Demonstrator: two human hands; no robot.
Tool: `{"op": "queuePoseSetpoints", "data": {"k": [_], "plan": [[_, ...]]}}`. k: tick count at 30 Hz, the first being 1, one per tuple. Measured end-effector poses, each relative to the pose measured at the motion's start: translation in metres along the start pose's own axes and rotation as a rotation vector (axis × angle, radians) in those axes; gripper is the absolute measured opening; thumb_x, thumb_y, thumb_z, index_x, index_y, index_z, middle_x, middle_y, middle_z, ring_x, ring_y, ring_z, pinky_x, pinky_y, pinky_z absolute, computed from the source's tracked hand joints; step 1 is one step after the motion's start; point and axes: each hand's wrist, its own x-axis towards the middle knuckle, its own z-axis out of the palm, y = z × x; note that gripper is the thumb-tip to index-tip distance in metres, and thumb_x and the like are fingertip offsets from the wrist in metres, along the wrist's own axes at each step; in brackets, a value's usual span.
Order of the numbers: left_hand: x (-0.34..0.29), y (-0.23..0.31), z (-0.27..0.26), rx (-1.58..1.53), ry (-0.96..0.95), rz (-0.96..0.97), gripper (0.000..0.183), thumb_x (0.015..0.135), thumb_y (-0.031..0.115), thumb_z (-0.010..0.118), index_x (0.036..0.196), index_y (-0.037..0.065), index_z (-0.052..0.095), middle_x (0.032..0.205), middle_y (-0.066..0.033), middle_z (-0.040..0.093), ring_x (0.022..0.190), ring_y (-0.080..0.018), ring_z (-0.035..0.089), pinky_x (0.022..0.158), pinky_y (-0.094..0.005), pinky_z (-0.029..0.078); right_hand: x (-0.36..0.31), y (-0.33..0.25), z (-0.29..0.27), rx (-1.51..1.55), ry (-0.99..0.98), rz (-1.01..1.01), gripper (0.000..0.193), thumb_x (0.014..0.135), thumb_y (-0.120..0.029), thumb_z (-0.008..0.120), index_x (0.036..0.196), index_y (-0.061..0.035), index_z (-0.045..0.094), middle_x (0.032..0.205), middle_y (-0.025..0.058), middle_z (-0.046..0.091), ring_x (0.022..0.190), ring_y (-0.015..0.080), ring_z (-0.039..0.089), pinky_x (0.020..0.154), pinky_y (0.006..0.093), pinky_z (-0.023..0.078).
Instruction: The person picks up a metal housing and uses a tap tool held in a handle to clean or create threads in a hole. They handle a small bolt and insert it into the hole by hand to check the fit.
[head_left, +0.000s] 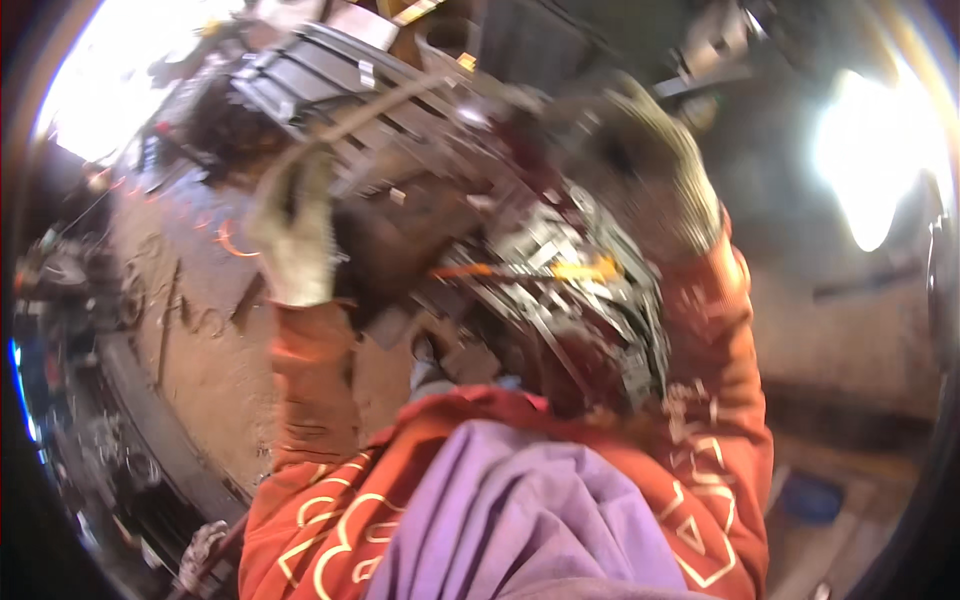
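My left hand [298,230], in a pale knitted glove, is raised at the left with its fingers curled round the near end of a long tan strip [385,105]. From there the strip slants up to the right; its far end is lost in blur. My right hand [665,175], also gloved, reaches forward on the right, and motion smears its fingers, so what they hold is unclear. Below and between my hands lies a heap of silvery metal pieces [550,255] in a dark red container [565,365]. An orange-yellow bar [585,270] lies across the heap.
Ahead stands a slatted metal rack [320,75]. Dark machinery parts [120,440] line the left side over brown ground [215,370]. A bright lamp [868,155] glares at the right. A blue object [810,498] rests at the lower right.
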Motion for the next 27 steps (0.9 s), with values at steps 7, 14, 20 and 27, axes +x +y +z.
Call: {"op": "queuePoseSetpoints", "data": {"k": [7, 14, 20, 27], "plan": [[-0.01, 0.02, 0.002, -0.056, -0.003, -0.207, 0.04, 0.099, 0.025, 0.068, 0.13, -0.001, 0.071, 0.121, -0.0139, 0.073, 0.107, -0.0211, 0.067, 0.092, -0.0324, 0.053, -0.004, -0.002, 0.0, 0.102, -0.024, 0.142, 0.017, 0.086, -0.013, 0.079, 0.098, -0.0027, 0.073, 0.089, 0.0121, 0.069, 0.085, 0.0262, 0.07, 0.075, 0.0378, 0.056], [-0.009, 0.024, 0.013, -0.04, -0.043, -0.207, 0.039, 0.099, 0.025, 0.067, 0.128, -0.001, 0.072, 0.119, -0.0138, 0.074, 0.108, -0.021, 0.067, 0.093, -0.0325, 0.052, -0.017, -0.003, 0.004, 0.228, 0.023, 0.27, 0.018, 0.085, -0.012, 0.08, 0.099, -0.0025, 0.073, 0.09, 0.0101, 0.07, 0.085, 0.0221, 0.069, 0.075, 0.0361, 0.056], [-0.008, 0.024, 0.013, -0.042, -0.044, -0.198, 0.04, 0.097, 0.026, 0.071, 0.126, -0.002, 0.073, 0.117, -0.0135, 0.075, 0.108, -0.0214, 0.069, 0.099, -0.0322, 0.05, -0.021, -0.004, 0.009, 0.234, 0.025, 0.295, 0.018, 0.085, -0.012, 0.08, 0.099, -0.0024, 0.072, 0.09, 0.0098, 0.069, 0.085, 0.0219, 0.069, 0.075, 0.036, 0.056], [-0.01, 0.026, 0.011, -0.074, -0.057, -0.217, 0.04, 0.097, 0.026, 0.071, 0.127, 0.0, 0.073, 0.119, -0.0128, 0.074, 0.111, -0.0211, 0.068, 0.101, -0.032, 0.049, -0.021, -0.005, 0.009, 0.224, 0.019, 0.29, 0.019, 0.085, -0.012, 0.08, 0.099, -0.0023, 0.072, 0.09, 0.0095, 0.068, 0.085, 0.0216, 0.068, 0.075, 0.0358, 0.055]]}}
